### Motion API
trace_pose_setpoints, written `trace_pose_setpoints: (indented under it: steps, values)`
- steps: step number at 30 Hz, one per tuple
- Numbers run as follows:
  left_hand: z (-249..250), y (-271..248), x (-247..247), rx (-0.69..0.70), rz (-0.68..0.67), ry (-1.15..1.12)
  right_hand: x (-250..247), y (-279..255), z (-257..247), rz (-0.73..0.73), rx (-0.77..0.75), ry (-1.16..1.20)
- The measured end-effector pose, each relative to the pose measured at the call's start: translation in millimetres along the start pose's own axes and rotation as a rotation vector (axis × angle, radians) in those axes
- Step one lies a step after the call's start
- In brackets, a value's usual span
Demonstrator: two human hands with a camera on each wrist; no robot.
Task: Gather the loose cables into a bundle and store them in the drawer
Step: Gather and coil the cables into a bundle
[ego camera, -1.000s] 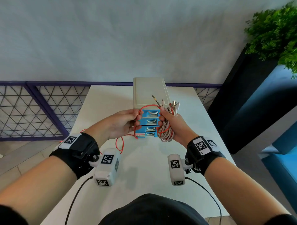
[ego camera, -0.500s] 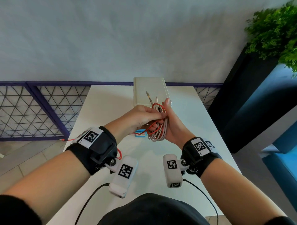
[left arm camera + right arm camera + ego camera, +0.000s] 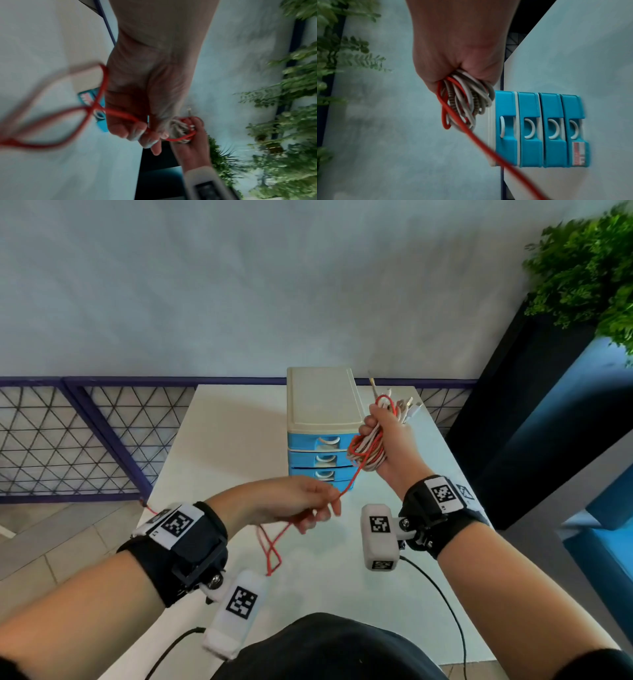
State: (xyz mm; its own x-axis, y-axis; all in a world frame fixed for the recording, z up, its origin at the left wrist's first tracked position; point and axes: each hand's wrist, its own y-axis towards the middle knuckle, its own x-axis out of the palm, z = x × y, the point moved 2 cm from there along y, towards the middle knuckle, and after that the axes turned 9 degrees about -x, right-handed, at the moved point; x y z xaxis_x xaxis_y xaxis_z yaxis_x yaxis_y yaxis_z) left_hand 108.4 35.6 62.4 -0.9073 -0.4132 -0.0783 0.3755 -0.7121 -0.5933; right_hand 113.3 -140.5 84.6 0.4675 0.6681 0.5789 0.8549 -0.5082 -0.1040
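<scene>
My right hand [image 3: 387,440] grips a coiled bundle of white, braided and red cables [image 3: 368,451] [image 3: 465,102], held up just right of the blue drawer unit [image 3: 322,440] [image 3: 539,129]. Plug ends [image 3: 407,409] stick out above the fist. A red cable [image 3: 349,487] [image 3: 118,113] runs taut from the bundle down to my left hand [image 3: 318,505], which pinches it between thumb and fingers. Past that hand the red cable's slack [image 3: 270,546] hangs in loops over the table. All the drawers look closed.
The drawer unit stands on a white table [image 3: 222,446], near its far edge. A purple-framed mesh fence [image 3: 68,440] lies behind and left. A dark planter with a green plant [image 3: 582,268] stands at the right.
My hands were together at the bundle; the left hand has since pulled down and left along the red cable, while the right hand moved the bundle up and to the right.
</scene>
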Motion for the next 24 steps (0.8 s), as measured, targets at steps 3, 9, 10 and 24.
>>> trace_pose_setpoints:
  steps: [3,9,10,24]
  values:
    - [-18.1,3.1,0.8,-0.105,-0.046,-0.034,-0.6,2.7,-7.8,-0.029,0.037,0.018]
    - [8.1,11.0,-26.2,0.126,0.654,0.319,1.8,-15.1,-7.8,-0.23,0.161,-0.34]
    - [13.7,9.5,-29.8,0.185,0.725,0.342,1.4,-16.4,-7.5,-0.253,0.147,-0.422]
    - [36.7,0.8,-30.4,0.368,0.86,0.495,8.0,-29.0,-2.9,-0.624,0.301,-0.706]
